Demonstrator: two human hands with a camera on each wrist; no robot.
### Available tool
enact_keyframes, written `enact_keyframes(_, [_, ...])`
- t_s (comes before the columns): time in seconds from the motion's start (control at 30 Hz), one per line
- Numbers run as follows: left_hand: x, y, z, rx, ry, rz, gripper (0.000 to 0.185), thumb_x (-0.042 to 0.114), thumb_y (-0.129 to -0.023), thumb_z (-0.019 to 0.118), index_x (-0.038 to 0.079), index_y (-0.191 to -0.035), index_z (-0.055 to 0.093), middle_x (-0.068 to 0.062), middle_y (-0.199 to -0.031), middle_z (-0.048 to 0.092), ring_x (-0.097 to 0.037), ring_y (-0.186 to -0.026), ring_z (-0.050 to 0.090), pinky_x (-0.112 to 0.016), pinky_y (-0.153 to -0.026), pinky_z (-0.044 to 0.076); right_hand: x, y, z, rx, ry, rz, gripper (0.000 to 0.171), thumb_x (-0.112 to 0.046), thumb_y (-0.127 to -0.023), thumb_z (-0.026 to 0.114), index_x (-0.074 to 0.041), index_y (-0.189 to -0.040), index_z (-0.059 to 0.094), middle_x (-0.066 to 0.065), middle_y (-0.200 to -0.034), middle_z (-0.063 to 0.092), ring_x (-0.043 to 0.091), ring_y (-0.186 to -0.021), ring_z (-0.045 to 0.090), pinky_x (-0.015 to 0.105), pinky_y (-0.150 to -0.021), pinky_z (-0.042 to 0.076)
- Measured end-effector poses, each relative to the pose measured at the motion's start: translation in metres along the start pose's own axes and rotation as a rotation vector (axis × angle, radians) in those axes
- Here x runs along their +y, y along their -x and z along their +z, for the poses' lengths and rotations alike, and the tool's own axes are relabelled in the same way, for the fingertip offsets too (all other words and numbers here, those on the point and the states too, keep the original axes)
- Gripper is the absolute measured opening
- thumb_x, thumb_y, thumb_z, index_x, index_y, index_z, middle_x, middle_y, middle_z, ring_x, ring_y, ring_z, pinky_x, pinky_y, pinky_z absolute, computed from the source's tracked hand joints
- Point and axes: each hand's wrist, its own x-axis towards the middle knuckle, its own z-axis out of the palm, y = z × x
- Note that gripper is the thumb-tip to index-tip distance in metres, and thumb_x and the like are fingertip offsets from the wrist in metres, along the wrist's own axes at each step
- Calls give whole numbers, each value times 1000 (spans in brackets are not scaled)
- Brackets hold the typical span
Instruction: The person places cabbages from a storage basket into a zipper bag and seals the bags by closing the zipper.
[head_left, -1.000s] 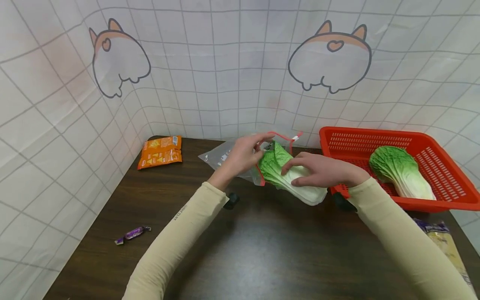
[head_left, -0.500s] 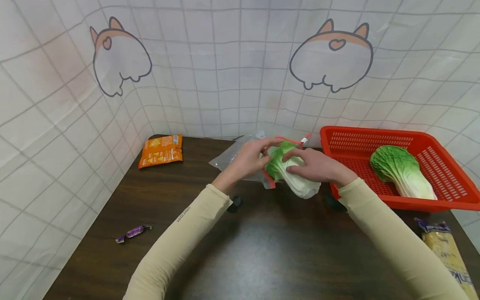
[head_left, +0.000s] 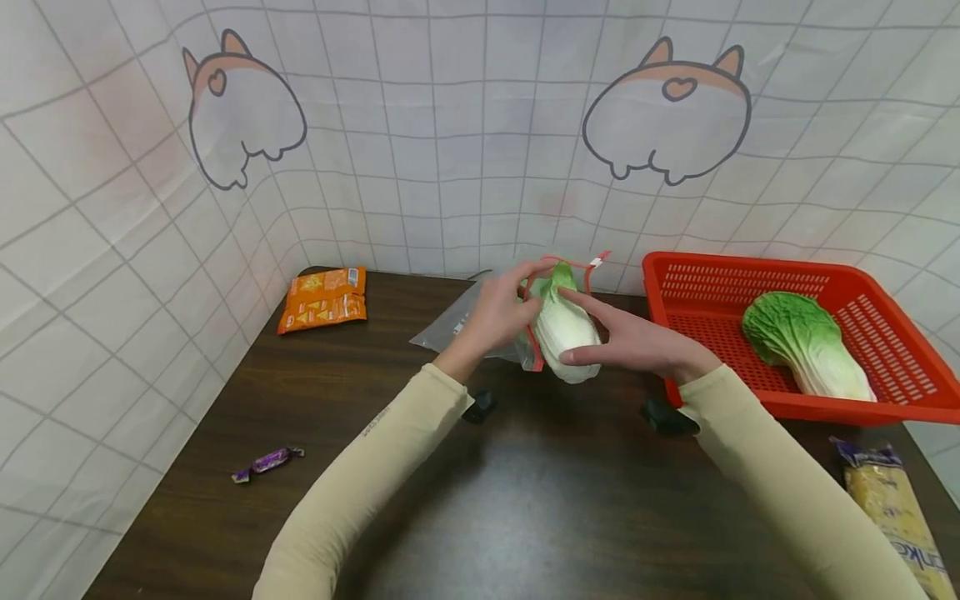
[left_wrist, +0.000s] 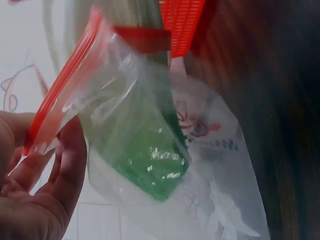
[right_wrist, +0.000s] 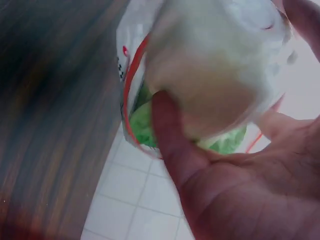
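Left of the red basket point(head_left: 885, 321): left hand point(head_left: 498, 312) pinching the red-rimmed bag point(head_left: 480, 321) open; right hand point(head_left: 637, 342) gripping the cabbage point(head_left: 566, 329), leafy end inside the bag mouth, above the bench point(head_left: 525, 500).

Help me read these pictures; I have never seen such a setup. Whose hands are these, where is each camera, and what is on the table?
No machine here: a person works with two bare hands. The wide picture comes from a camera on the head, looking down; the two close-ups come from cameras on each wrist.

The left hand pinches the red rim of a clear bag. The right hand grips a cabbage, its green end inside the bag's mouth, its white end out.

On the dark table lie an orange packet, a purple candy and a yellow packet. A red basket holds a second cabbage.
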Motion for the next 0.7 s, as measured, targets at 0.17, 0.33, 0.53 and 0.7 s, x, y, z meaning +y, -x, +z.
enact_keyframes(0.17, [-2, -2, -2, 36, 25, -26, 50, 1, -89, 59, 20, -135, 59, 2, -129, 63, -17, -88, 63, -21, -54, 41, 0, 2, 1, 61, 52, -72, 78, -41, -90, 69, -21, -154, 30, 8, -142, 42, 29, -117, 48, 40, -87, 51])
enact_keyframes(0.33, [-7, -1, 0, 21, 13, -31, 46, 3, -90, 61, 18, -134, 60, 2, -130, 62, -19, -91, 65, -22, -54, 43, 0, 3, 2, 94, 110, -128, 55, -31, -95, 65, -13, -144, 49, 8, -134, 52, 28, -102, 60, 37, -81, 52])
enact_keyframes(0.53, [-9, 1, 0, 5, -12, -29, 48, 0, -90, 59, 18, -135, 59, 1, -130, 62, -16, -86, 64, -21, -52, 40, -3, 4, 2, 76, 53, -131, 46, -25, -97, 62, -14, -140, 54, 9, -137, 49, 26, -93, 63, 40, -77, 56])
enact_keyframes(0.7, [-7, 2, -1, 23, -97, -27, 52, -4, -87, 58, 16, -135, 59, -3, -99, 68, -12, -60, 49, -22, -51, 33, -2, 6, 0, 184, -14, -117, 43, -28, -98, 59, -17, -139, 54, 11, -133, 52, 29, -97, 64, 37, -79, 55])
